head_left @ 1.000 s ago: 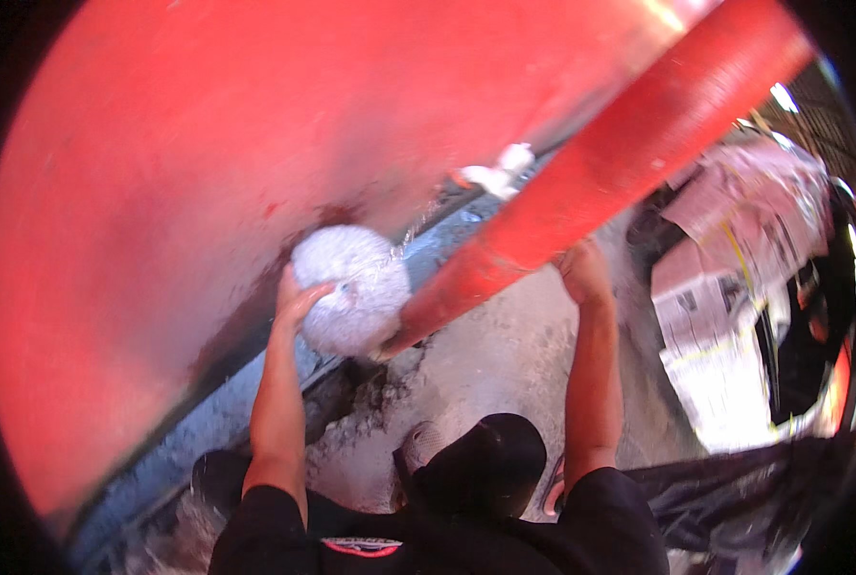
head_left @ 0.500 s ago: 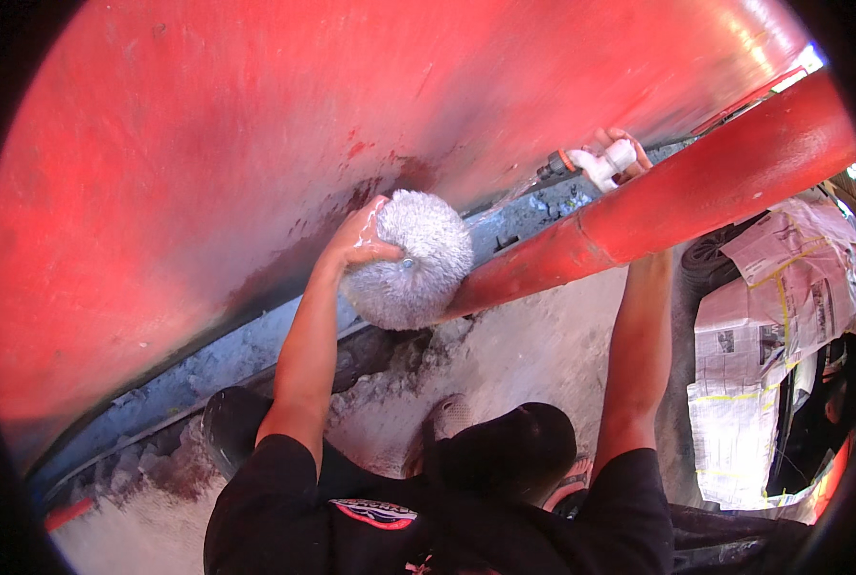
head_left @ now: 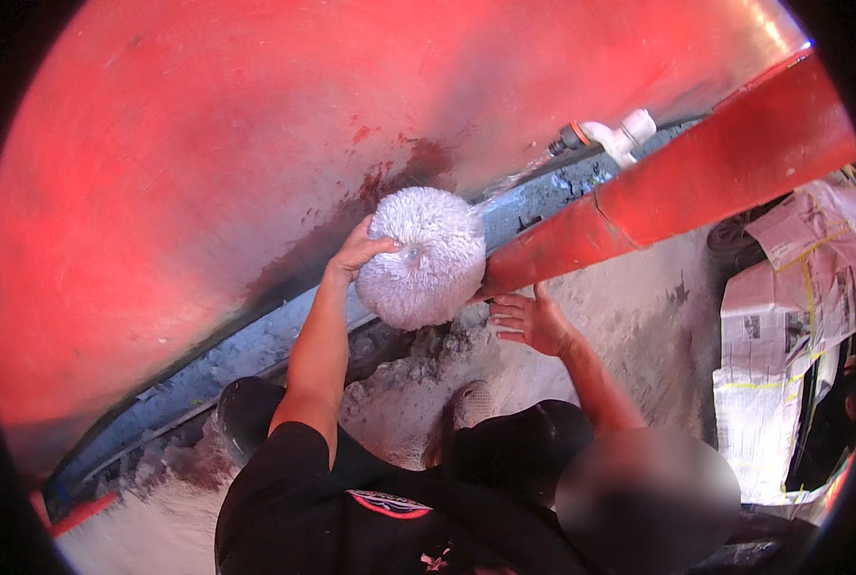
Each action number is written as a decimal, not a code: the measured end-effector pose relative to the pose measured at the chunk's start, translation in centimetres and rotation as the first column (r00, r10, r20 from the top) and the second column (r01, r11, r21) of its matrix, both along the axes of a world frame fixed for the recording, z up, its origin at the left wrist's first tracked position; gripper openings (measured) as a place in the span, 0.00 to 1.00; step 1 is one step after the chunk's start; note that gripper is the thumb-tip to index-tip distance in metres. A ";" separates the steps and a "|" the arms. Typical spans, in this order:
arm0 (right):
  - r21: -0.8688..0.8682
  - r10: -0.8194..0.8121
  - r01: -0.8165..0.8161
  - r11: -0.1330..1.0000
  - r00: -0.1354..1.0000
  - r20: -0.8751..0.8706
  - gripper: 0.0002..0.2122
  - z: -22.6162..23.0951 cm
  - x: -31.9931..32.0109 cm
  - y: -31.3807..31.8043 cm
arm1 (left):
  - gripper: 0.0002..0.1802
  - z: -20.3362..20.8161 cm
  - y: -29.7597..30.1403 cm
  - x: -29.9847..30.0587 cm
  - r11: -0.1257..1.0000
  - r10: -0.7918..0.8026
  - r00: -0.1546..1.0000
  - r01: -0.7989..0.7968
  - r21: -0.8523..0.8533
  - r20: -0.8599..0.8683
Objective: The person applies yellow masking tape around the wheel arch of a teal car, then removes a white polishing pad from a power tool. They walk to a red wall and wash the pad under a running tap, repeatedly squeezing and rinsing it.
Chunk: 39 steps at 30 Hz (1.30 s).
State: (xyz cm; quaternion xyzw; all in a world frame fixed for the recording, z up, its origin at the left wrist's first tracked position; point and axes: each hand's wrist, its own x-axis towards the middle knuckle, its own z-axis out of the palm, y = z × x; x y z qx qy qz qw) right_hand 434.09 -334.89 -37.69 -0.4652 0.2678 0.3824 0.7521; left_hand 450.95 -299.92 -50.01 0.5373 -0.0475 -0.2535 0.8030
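Note:
A round, fluffy white polishing pad (head_left: 423,273) is gripped at its left edge by my left hand (head_left: 356,249), the thumb lying on its face near the centre. Water runs from a white tap (head_left: 620,137) with a dark and orange nozzle (head_left: 570,139) toward the pad's upper right side. To the right of the pad, my right hand (head_left: 536,321) is open, fingers spread and holding nothing. It is just below the lower end of a red pipe (head_left: 677,182).
A red wall (head_left: 208,144) with wet, dark patches rises behind the pad. A bluish ledge (head_left: 255,335) runs along its foot. Paper-covered material (head_left: 783,287) is at the right, beside a dark tyre (head_left: 735,235). Pale rough ground (head_left: 629,297) lies below.
My right hand has left the tap and come down to the left, beside the pad. The water still runs. The pad stays in my left hand, turned a little.

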 end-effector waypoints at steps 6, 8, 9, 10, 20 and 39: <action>-0.325 0.415 -0.337 0.883 0.885 0.211 0.39 5.2 -1.7 4.8 | 0.44 -1.3 -3.9 -2.2 0.974 -0.027 0.975 -0.024 -0.225 -0.222; -0.287 0.296 -0.211 0.934 0.908 0.296 0.36 6.3 0.9 8.7 | 0.43 -2.3 -4.8 -2.7 0.957 -0.073 0.973 0.007 -0.289 -0.221; -0.273 0.151 -0.059 0.960 0.932 0.329 0.35 5.5 2.4 10.2 | 0.43 -2.5 -5.0 -2.6 0.949 -0.090 0.973 0.020 -0.313 -0.210; -0.249 0.003 0.093 0.964 0.933 0.361 0.33 4.0 4.1 11.6 | 0.44 -2.3 -5.7 -2.5 0.959 -0.081 0.972 0.015 -0.284 -0.222; -0.231 -0.222 0.357 0.905 0.860 0.459 0.23 1.3 4.6 11.6 | 0.69 8.0 -8.2 1.6 0.831 -0.428 0.628 -0.007 0.556 0.649; -0.390 -0.130 0.496 0.776 0.731 0.670 0.20 3.0 4.1 15.1 | 0.32 3.3 -13.6 6.1 0.854 0.086 0.926 -0.259 0.451 0.368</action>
